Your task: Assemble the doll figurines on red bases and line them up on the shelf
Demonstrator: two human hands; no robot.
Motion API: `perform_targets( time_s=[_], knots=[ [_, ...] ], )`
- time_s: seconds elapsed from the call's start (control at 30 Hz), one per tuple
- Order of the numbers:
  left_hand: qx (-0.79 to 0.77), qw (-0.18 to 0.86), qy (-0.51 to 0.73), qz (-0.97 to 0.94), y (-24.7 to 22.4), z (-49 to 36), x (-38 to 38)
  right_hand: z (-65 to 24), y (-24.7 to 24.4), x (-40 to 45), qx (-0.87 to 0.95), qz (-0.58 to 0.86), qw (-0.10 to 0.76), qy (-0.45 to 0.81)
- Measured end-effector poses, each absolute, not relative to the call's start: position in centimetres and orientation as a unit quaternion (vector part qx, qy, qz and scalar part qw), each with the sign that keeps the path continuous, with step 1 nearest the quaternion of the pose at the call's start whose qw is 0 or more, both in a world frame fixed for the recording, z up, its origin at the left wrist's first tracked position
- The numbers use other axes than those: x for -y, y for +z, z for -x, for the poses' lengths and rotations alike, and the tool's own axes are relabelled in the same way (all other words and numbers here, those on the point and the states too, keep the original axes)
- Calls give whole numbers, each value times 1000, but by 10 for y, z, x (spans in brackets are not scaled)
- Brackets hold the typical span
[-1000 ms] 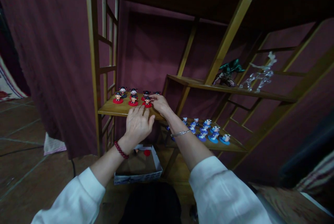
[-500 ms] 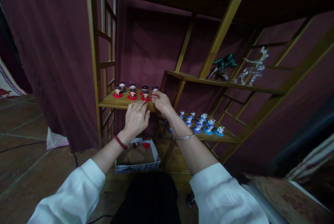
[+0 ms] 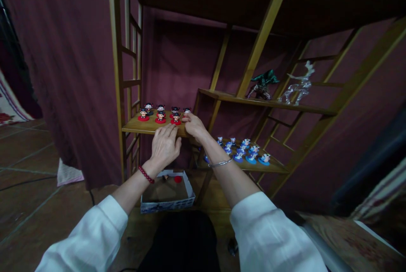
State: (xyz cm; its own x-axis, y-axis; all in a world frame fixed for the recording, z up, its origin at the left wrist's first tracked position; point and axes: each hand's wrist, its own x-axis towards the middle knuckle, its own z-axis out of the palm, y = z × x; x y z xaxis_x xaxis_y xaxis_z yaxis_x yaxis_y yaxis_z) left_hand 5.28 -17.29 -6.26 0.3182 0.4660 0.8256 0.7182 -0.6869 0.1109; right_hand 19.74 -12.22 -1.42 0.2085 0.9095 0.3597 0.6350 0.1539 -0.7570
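Several small dark-haired figurines on red bases stand in two rows on the left wooden shelf (image 3: pixel 136 126). My left hand (image 3: pixel 165 144) rests its spread fingers at the shelf's front edge, just below the front-row figurine (image 3: pixel 175 119), holding nothing. At the right end of the rows my right hand (image 3: pixel 194 125) has its fingers pinched together beside the back-row figurine (image 3: pixel 187 111). Its fingertips cover the lower part of that spot, so what they grip cannot be made out.
Below my left hand is an open cardboard box (image 3: pixel 168 207) holding a red piece (image 3: pixel 178 179). Blue-based figurines (image 3: pixel 240 153) fill a lower right shelf. Above them stand a green figure (image 3: pixel 264 84) and a clear deer (image 3: pixel 300 83). Wooden posts divide the shelves.
The view has shifted slightly. Both hands stay at almost the same places on the shelf, and the figurines stand as before.
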Motion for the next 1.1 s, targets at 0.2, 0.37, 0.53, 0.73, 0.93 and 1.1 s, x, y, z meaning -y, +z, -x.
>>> perform_targets(
  time_s=[0.2,0.37,0.53,0.73,0.93,1.1],
  knots=[
    [402,158,-413,802,-54,-58,173,-194,-5,120,627,645,404,165],
    [414,158,-386,809,-49,-59,172,-194,-4,124,637,652,377,166],
    [414,154,-388,809,-50,-59,171,-194,-5,128,631,652,389,159],
    [428,154,-389,801,-49,-60,170,-194,-6,122,617,660,402,150],
    [440,137,-354,814,-41,-61,166,-196,-9,117,638,646,395,135],
    [435,139,-371,808,-42,-62,165,-197,-12,116,647,634,402,133]
  ],
)
